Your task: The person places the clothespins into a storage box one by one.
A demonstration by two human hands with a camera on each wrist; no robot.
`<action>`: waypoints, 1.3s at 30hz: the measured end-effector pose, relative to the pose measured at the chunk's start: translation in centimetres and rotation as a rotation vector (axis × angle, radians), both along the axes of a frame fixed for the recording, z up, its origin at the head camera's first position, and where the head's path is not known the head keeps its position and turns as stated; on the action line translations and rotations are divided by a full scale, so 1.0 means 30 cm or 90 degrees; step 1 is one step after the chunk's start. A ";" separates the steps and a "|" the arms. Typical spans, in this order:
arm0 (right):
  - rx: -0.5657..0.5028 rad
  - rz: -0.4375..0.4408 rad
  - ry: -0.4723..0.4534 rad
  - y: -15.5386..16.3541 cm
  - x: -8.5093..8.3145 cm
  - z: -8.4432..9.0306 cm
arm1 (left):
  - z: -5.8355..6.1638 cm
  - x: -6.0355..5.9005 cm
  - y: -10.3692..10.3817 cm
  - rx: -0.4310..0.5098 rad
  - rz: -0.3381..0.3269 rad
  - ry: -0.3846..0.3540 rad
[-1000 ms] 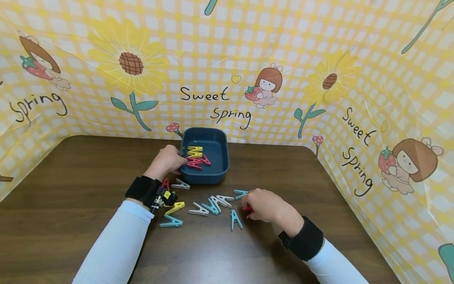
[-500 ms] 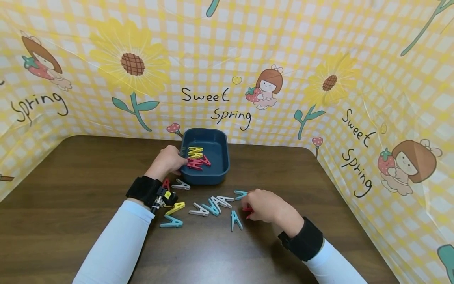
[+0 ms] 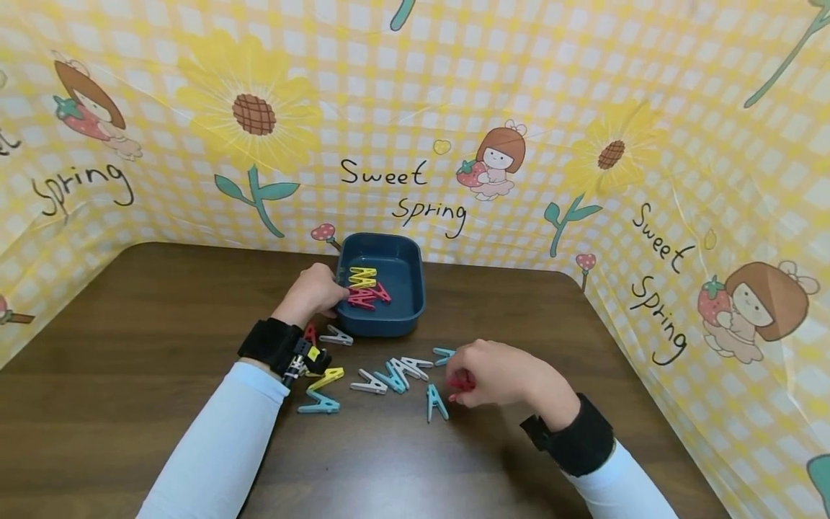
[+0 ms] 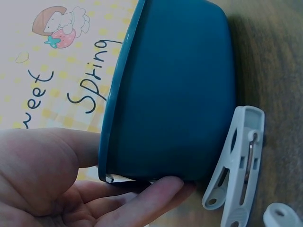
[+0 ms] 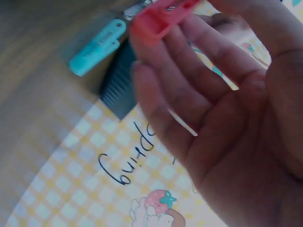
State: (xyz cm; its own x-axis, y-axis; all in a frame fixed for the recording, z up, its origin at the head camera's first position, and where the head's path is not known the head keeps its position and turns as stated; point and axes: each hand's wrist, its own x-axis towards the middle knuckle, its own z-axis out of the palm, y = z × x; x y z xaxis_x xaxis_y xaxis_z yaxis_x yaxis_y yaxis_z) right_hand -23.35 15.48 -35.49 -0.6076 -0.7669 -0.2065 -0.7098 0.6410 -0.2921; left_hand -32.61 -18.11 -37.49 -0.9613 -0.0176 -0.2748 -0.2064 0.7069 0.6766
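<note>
1. Bin (image 3: 405,288), dark blue, stands at the far side of the table (image 3: 194,339); your left hand (image 3: 314,290) grips its left rim, likely to steady it.
2. Your right hand (image 3: 496,371) holds a red clothespin (image 5: 161,21) at its fingertips, perhaps to avoid the neighbouring blue clothespin (image 3: 433,393).
3. Inside, yellow clothespins (image 3: 364,272) lie beyond red clothespins (image 3: 362,296), apparently grouped by colour.

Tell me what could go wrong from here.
The red clothespin may slip, as the right hand holds it near its fingertips. That hand might also knock the light blue clothespins close by. The left hand grips one side of the bin, so a tug could tilt it.
</note>
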 end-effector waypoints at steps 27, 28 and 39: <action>0.146 -0.064 0.000 -0.455 -0.482 0.129 | 0.010 -0.004 -0.005 -0.007 -0.011 -0.001; 0.162 -0.063 -0.005 -0.466 -0.490 0.121 | 0.012 -0.004 -0.005 -0.008 -0.012 -0.001; 0.221 -0.096 0.050 -0.528 -0.561 0.012 | 0.012 -0.005 -0.011 -0.009 -0.018 -0.007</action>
State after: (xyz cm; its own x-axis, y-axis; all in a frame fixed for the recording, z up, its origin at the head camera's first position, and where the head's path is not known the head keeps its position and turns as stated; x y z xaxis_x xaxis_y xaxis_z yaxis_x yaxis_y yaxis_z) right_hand -40.19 -0.37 -35.11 -0.7326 -0.5602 -0.3866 -0.6112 0.7914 0.0114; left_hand -32.74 -18.44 -37.12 -0.9584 0.0058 -0.2853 -0.1935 0.7217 0.6646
